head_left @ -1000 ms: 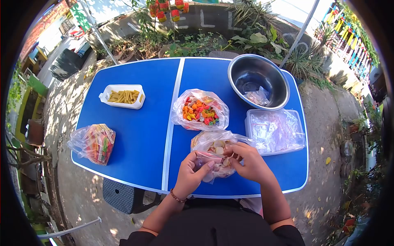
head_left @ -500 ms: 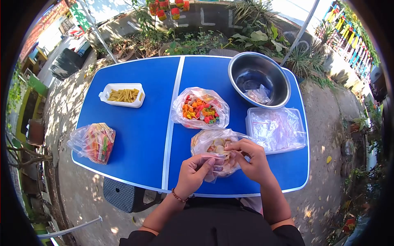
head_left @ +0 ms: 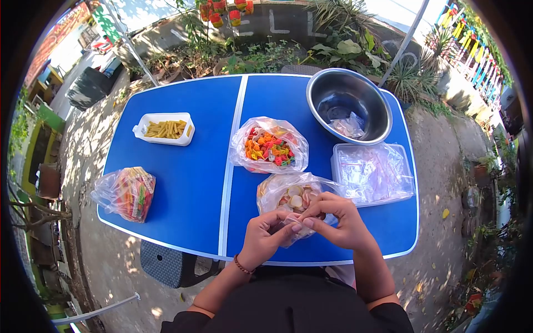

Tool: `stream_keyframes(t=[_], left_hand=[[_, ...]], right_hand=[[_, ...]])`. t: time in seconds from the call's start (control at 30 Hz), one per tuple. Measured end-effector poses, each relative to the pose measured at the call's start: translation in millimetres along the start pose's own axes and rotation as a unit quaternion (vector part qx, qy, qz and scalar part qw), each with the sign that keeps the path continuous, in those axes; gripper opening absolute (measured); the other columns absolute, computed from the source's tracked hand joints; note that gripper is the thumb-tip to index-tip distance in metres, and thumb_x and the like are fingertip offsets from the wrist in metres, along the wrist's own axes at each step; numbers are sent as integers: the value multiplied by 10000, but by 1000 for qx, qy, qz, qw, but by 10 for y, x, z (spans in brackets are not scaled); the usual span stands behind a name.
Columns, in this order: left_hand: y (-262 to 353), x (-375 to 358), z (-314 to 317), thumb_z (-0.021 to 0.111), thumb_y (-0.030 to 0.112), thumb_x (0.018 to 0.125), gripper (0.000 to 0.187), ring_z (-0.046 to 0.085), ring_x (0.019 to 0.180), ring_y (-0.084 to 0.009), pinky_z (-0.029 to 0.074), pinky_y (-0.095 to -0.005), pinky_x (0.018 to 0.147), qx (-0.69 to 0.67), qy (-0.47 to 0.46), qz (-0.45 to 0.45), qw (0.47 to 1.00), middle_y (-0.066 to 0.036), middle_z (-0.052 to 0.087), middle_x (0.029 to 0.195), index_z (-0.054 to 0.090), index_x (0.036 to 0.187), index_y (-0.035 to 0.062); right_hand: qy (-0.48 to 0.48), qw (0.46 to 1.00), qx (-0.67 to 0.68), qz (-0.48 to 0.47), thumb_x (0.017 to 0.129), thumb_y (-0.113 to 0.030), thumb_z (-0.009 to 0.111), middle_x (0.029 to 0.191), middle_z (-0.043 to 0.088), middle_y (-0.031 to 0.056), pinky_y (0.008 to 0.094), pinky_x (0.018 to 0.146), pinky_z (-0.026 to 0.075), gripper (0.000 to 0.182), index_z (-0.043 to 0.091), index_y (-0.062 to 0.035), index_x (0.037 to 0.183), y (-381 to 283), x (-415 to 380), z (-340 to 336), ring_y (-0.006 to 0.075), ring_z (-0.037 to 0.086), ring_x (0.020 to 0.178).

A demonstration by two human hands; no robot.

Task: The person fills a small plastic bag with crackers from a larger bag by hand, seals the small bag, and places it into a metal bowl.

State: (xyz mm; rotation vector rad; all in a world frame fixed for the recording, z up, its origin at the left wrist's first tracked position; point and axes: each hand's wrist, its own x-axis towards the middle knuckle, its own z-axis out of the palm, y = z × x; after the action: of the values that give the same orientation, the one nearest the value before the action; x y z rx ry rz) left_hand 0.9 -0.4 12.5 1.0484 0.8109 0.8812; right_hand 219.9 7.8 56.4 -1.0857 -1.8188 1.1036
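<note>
Two hands: left hand (head_left: 264, 237) and right hand (head_left: 340, 223) meet, thumbs and fingers pinched on a small transparent bag (head_left: 292, 218), just in from the table's (head_left: 177, 186) near edge, right of the white seam (head_left: 226, 205).
Small bag: looks feather-light, limp, probably slippery; fingertips at its upper edge suit it best.
Bag of discs (head_left: 267, 192): open, soft-sided, right by the fingers; the discs (head_left: 295, 200) look thin, maybe brittle, so grip the gathered plastic.
Tight side: plastic box (head_left: 336, 167) at the right edge, steel basin (head_left: 323, 95) at the far right corner, bag of coloured pieces (head_left: 298, 141) toward the far edge.
Open room: leftward, across the seam.
</note>
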Motion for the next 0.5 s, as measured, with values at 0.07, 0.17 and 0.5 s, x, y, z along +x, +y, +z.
stream_keyframes(t=[0.07,0.17,0.5], left_hand=[[-16,4,-21,708,217,972,273,647,754,-54,524,-193,645,-9,-6,-15,1000,-46,723,901,705,1110,-18],[-99,29,-24,689,237,985,282,648,747,-52,519,-191,636,-21,9,14,1000,-41,719,881,697,1111,-16],[-33,38,9,629,205,1018,296,707,912,-129,596,-278,776,-6,-37,17,999,-111,722,1044,624,1205,-24]], right_hand=[[6,998,-41,-47,852,-120,759,911,609,67,295,708,470,124,739,-44,947,22,16,0,159,594,858],[18,997,58,44,837,-196,782,969,588,80,338,818,469,198,749,-60,978,-83,12,-9,211,578,954],[-56,993,-93,-38,818,-183,793,1170,586,115,409,980,411,204,773,-105,1006,24,30,28,257,508,1141]])
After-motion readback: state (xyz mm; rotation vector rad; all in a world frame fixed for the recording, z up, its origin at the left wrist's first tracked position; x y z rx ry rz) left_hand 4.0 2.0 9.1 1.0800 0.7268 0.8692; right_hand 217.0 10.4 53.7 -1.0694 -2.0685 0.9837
